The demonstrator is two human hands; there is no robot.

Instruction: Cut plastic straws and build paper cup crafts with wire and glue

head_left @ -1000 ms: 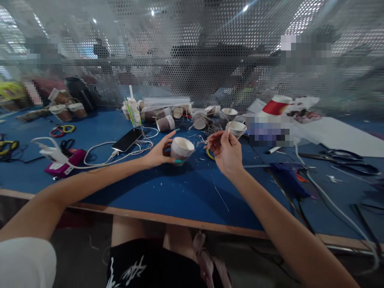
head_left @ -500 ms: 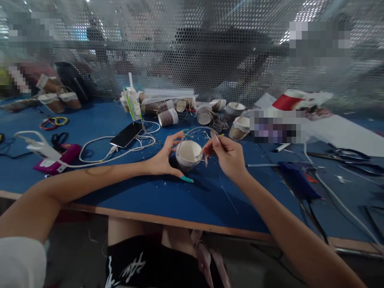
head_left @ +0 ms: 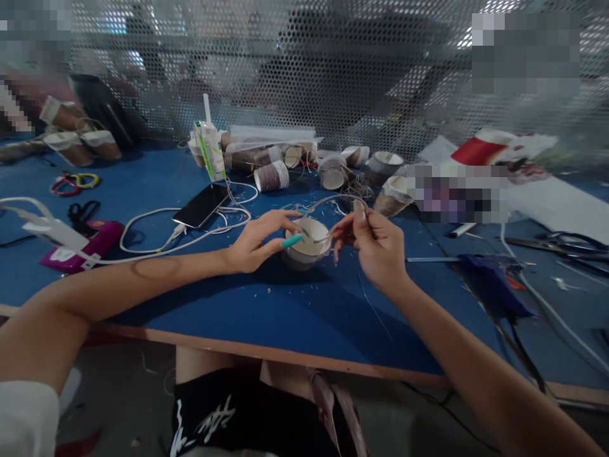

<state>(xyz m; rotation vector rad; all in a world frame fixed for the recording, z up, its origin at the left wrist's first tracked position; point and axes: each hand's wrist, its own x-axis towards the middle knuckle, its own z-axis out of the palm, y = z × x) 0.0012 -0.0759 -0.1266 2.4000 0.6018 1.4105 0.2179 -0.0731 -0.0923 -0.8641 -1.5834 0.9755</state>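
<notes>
A small paper cup (head_left: 307, 244) is steadied on the blue worktop (head_left: 285, 304) by the left hand (head_left: 257, 244), whose fingers are now curled over the rim, where a second ago they gripped the side with the cup lifted. The right hand (head_left: 375, 244) has been brought in against the cup, a thin wire (head_left: 333, 202) pinched between its fingertips and arched over the mouth. Fitting the wire to the cup appears begun. More cups (head_left: 271, 174) and a phone (head_left: 200, 206) lie behind.

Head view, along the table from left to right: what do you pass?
Pink case → phone → left hand → paper cup → right hand → blue glue gun → scissors.
</notes>
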